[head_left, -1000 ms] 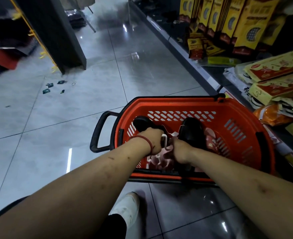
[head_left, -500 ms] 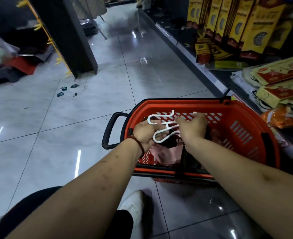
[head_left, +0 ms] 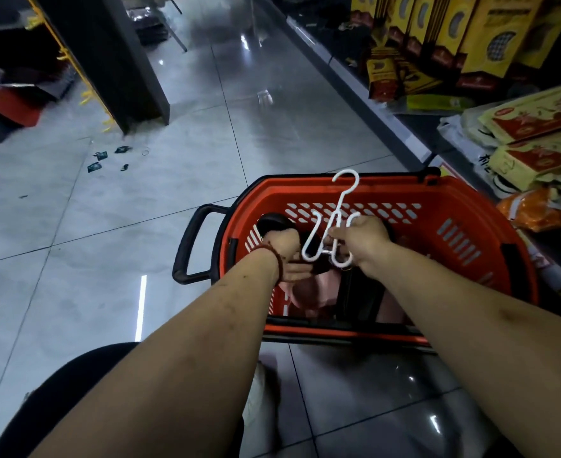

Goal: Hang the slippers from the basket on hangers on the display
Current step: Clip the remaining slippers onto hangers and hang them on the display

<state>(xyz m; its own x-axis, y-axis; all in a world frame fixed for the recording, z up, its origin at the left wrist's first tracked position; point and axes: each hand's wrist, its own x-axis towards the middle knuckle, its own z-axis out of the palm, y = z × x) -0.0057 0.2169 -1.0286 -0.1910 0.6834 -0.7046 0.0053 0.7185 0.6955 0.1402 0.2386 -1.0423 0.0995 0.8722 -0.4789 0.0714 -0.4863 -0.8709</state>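
Where the red basket (head_left: 470,200) sits, glossy grey tiles (head_left: 289,133), stocked shelves (head_left: 381,109) right

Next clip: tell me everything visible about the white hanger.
The white hanger is thin and looks like plastic, with an open hook on top, a slim neck and looped arms below. It is held tilted, hook uppermost, above the red basket. The right hand pinches its right loop; nothing hangs on it.
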